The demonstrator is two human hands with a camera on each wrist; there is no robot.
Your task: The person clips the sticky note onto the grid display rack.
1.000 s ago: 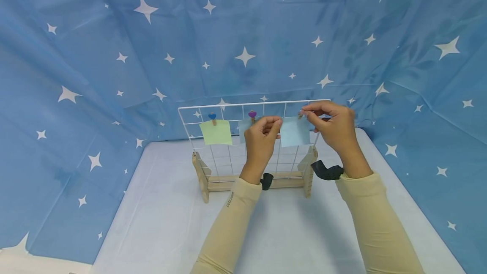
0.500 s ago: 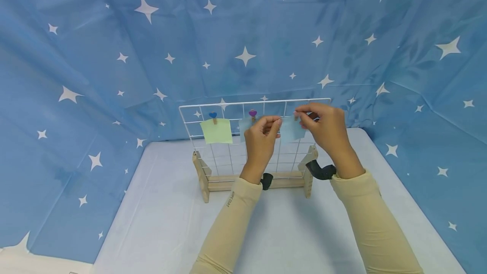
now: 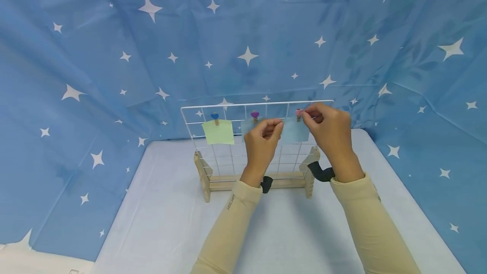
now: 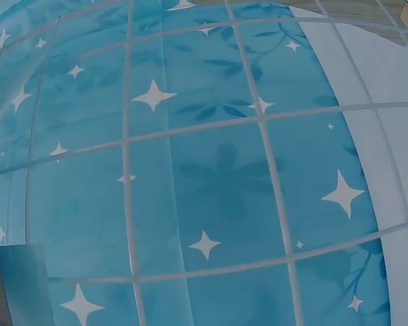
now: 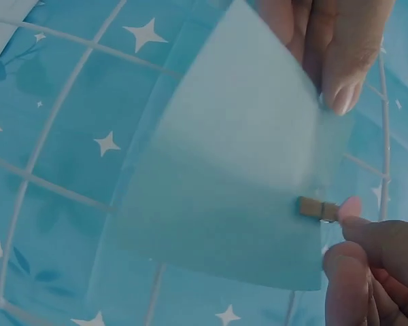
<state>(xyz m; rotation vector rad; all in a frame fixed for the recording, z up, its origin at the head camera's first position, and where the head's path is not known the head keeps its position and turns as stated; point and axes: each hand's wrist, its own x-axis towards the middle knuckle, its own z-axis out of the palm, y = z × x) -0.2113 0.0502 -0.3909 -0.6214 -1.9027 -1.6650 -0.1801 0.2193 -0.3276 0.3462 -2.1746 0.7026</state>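
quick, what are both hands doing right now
Left hand: pinches the left edge of the blue paper.
Right hand: pinches the small pink clip at the paper's top.

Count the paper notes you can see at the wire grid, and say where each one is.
3: a green note clipped at the grid's left, a blue note in the middle, partly behind the left hand, and a blue note held at the right.

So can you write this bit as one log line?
left hand: holds light blue note | right hand: pinches pink-heart clip on note | white wire grid: upright
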